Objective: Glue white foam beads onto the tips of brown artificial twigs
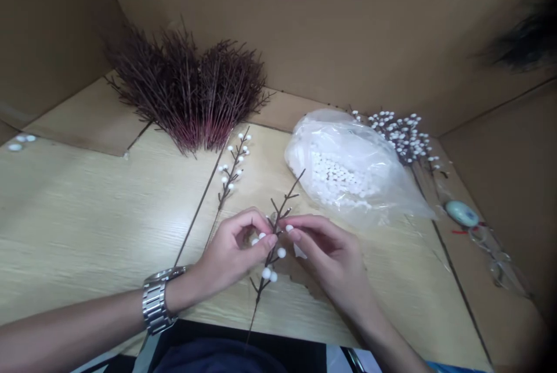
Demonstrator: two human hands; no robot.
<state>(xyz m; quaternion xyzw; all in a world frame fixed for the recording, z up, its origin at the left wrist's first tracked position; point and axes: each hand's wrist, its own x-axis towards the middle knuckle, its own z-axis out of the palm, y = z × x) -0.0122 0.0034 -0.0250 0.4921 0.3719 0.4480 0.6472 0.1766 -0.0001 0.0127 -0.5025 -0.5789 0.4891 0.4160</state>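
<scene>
My left hand (237, 248) pinches a dark brown artificial twig (285, 202) near its middle. White berries sit on the twig's lower part, while its upper side shoots are bare. Between thumb and forefinger, my right hand (333, 251) holds a small white berry (289, 228) close beside the stem. Whether that berry touches a shoot I cannot tell. Just beyond my left hand, a second twig dotted with white berries (235, 167) lies on the table.
Bundles of bare brown twigs (187, 89) lean at the back left. A clear plastic bag of white berries (343, 170) lies right of centre, with berried twigs (404, 135) behind it. Glasses (496, 254) and a pale green oval object (462, 214) are at right. Cardboard walls (348, 25) enclose the table.
</scene>
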